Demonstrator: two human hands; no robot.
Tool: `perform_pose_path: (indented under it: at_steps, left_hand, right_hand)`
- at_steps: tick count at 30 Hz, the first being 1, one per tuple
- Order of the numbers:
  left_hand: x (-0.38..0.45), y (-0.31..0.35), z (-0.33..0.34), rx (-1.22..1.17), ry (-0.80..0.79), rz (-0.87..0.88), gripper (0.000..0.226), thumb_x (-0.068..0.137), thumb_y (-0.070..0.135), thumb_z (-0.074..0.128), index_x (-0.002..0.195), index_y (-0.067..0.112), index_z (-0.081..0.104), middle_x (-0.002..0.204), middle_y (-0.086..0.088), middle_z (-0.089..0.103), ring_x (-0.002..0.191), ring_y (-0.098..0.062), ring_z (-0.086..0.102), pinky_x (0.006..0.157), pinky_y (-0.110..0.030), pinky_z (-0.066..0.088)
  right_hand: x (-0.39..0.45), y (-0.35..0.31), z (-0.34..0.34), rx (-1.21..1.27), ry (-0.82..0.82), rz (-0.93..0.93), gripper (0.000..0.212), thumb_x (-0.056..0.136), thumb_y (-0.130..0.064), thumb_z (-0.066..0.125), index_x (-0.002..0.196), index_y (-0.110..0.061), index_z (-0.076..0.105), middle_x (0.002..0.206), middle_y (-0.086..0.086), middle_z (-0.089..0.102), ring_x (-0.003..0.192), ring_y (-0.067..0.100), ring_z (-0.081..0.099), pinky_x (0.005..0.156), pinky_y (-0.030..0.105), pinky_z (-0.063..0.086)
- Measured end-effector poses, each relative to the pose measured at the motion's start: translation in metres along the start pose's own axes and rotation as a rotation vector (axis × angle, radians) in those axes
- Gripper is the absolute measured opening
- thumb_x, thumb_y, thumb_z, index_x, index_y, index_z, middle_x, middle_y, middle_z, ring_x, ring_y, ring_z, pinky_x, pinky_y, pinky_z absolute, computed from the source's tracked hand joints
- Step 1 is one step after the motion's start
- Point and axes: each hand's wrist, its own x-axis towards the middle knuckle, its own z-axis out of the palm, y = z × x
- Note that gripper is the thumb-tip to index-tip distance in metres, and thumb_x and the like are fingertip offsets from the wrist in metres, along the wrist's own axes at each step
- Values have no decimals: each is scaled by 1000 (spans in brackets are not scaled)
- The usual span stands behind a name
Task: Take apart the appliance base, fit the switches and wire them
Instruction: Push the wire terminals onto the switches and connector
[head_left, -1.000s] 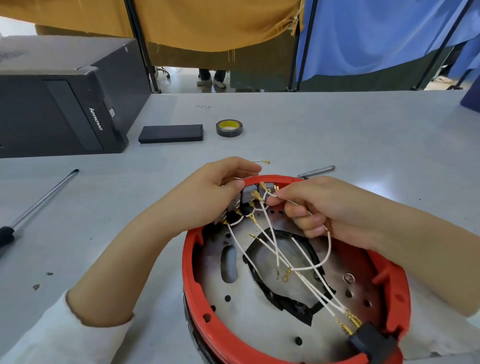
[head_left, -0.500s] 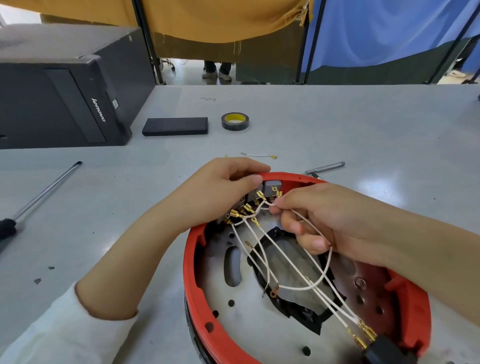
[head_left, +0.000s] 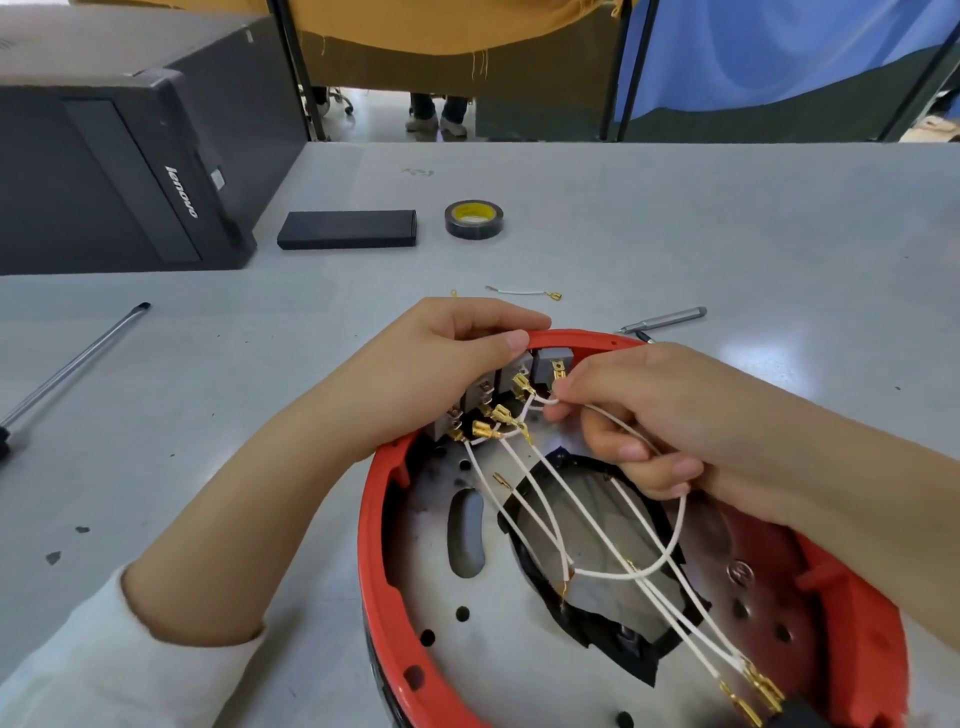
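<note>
Grey bench (head_left: 675, 234) carried the red appliance base (head_left: 384, 597); the white wire (head_left: 670, 551), pinched by the right hand (head_left: 649, 415), had been drawn closer to the switches (head_left: 498, 395), steadied by the gripping left hand (head_left: 441, 364).

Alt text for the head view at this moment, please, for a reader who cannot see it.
A right hand pinches a white wire beside grey switches in a red appliance base, while the left hand grips its far rim. Behind, on the grey table, lie a tape roll and a black box.
</note>
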Motion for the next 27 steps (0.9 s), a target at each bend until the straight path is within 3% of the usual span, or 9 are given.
perform_pose_path:
  at_steps: [3, 11, 27]
  left_hand:
    - [0, 0, 0, 0, 6, -1, 23, 96, 23, 56, 109, 35, 70, 107, 19, 71, 105, 5, 62, 105, -27, 43]
    - [-1, 2, 0, 24, -1, 19, 24, 97, 20, 54, 114, 30, 69, 109, 20, 69, 104, 12, 59, 91, -3, 40]
    - [-1, 1, 0, 57, -1, 5, 25, 98, 24, 53, 115, 34, 68, 113, 19, 68, 109, 7, 59, 102, -19, 40]
  right_hand:
    - [-1, -1, 0, 7, 13, -3, 22, 93, -18, 46, 83, -6, 60, 39, 1, 36, 23, 10, 19, 34, 14, 22]
    - [0, -3, 2, 18, 12, 6, 22, 95, -15, 45, 99, 0, 60, 37, 0, 36, 23, 9, 19, 33, 11, 21]
    - [-3, -4, 2, 6, 72, 9, 25, 91, -14, 53, 102, 7, 59, 37, -1, 32, 23, 8, 18, 33, 11, 20]
